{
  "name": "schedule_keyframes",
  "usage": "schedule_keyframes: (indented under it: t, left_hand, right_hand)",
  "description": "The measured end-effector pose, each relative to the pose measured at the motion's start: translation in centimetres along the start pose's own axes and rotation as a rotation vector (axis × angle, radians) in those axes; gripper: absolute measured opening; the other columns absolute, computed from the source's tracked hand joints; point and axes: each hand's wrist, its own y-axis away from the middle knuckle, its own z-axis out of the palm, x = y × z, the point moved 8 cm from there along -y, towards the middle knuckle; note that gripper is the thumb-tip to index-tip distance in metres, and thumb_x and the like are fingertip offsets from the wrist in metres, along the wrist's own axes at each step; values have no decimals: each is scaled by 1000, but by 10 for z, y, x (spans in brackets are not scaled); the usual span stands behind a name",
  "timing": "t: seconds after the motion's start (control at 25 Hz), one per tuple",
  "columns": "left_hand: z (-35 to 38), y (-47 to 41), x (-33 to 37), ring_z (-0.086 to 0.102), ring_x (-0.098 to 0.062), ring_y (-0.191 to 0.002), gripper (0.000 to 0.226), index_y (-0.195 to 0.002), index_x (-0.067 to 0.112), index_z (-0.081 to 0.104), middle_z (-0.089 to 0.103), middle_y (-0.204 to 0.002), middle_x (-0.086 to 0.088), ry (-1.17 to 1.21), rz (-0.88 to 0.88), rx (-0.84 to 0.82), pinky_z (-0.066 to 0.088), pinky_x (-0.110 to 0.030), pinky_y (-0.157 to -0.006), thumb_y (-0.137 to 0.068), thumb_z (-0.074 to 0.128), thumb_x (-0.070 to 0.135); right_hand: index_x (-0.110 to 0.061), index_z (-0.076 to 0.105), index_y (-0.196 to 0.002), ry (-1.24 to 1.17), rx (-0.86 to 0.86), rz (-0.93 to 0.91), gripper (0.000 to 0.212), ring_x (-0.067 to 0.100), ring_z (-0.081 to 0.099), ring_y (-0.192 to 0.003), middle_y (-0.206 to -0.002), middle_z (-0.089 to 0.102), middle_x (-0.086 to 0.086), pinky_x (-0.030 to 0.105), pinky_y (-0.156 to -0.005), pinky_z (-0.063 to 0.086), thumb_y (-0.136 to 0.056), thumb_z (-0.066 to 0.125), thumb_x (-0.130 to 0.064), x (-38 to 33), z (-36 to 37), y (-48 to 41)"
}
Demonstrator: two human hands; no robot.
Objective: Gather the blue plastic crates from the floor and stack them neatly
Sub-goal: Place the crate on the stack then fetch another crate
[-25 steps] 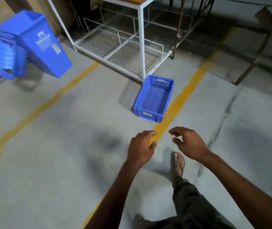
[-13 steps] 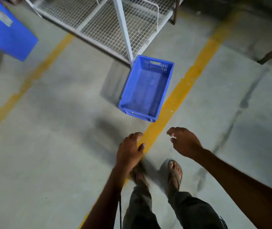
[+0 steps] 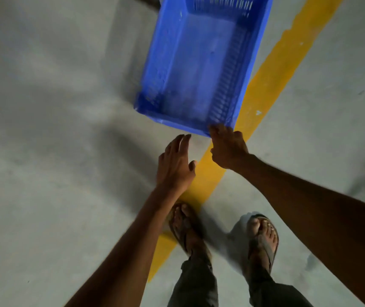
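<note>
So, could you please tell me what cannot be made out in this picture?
Blue plastic slotted crate: far end cut off by the head view's top edge.
Right hand: its own back hides the fingertips at the crate's near corner; grip unconfirmed.
Dark object at top edge: cropped, blurred, unidentifiable.
</note>
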Motion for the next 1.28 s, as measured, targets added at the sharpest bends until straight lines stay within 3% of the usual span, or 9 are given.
schedule_keyframes:
  t: [0.16,0.32,0.48,0.68,0.8,0.88,0.96,1.12,1.28]
  left_hand:
    - [5,-33,-12,23,-26,-152,89,-161,18,17,21,-166,-5,-126,62,28,34,-45,-113,-90,70,26]
    - [-11,-40,17,41,-33,-141,68,-143,18,49,54,-144,-3,-247,174,11,32,-52,-114,-82,77,27]
    - [-87,-1,76,65,-29,-89,18,-98,24,64,66,-88,0,-168,350,169,43,-43,-83,-82,56,23]
    - [-240,67,128,66,-30,-96,25,-99,23,66,65,-95,-1,-34,451,194,39,-39,-78,-76,61,16]
    - [-320,141,125,65,-23,-97,42,-101,22,71,67,-97,1,133,380,220,34,-30,-80,-64,65,3]
    - [-366,216,107,67,-25,-85,36,-89,19,73,66,-88,1,201,297,294,35,-29,-76,-59,60,3]
    - [-403,307,87,65,-23,-75,23,-81,19,73,65,-80,2,222,214,380,42,-32,-67,-63,60,11]
    - [-432,504,49,62,-8,-73,29,-74,17,71,62,-77,7,401,-50,472,46,-25,-64,-57,54,1]
    - [-391,696,14,58,-4,-77,46,-76,22,65,59,-79,13,381,-356,420,46,-24,-65,-54,50,-15]
  right_hand:
    - [-12,58,-117,24,144,36,35,36,52,-113,-124,52,12,43,-73,47,-84,68,-8,14,7,-14]
    - [-8,63,-101,-97,194,-84,31,41,55,-101,-110,54,16,44,-63,52,-71,64,-1,29,-38,31]
    - [-5,70,-113,-319,321,-210,28,34,61,-101,-110,62,15,36,-81,56,-87,58,-4,43,-145,115]
    - [-23,69,-123,-529,361,-154,42,21,57,-114,-120,65,-1,27,-98,43,-87,70,-46,54,-279,198]
    - [-41,61,-128,-797,-55,-123,70,5,50,-126,-134,58,-16,33,-107,42,-66,85,-62,44,-313,244]
    - [-41,53,-136,-676,-341,-313,89,0,46,-128,-140,51,-20,25,-108,38,-57,95,-47,2,-324,289]
    - [-34,53,-135,-485,-302,-510,91,-1,46,-121,-135,52,-17,18,-98,38,-56,99,-37,-48,-337,336]
    - [-20,69,-109,-410,-162,-918,46,4,55,-98,-110,69,0,12,-80,42,-68,88,-12,-173,-352,442]
    - [-17,64,-94,-134,-151,-1381,18,25,59,-90,-92,65,2,36,-76,46,-82,74,-26,-281,-329,559]
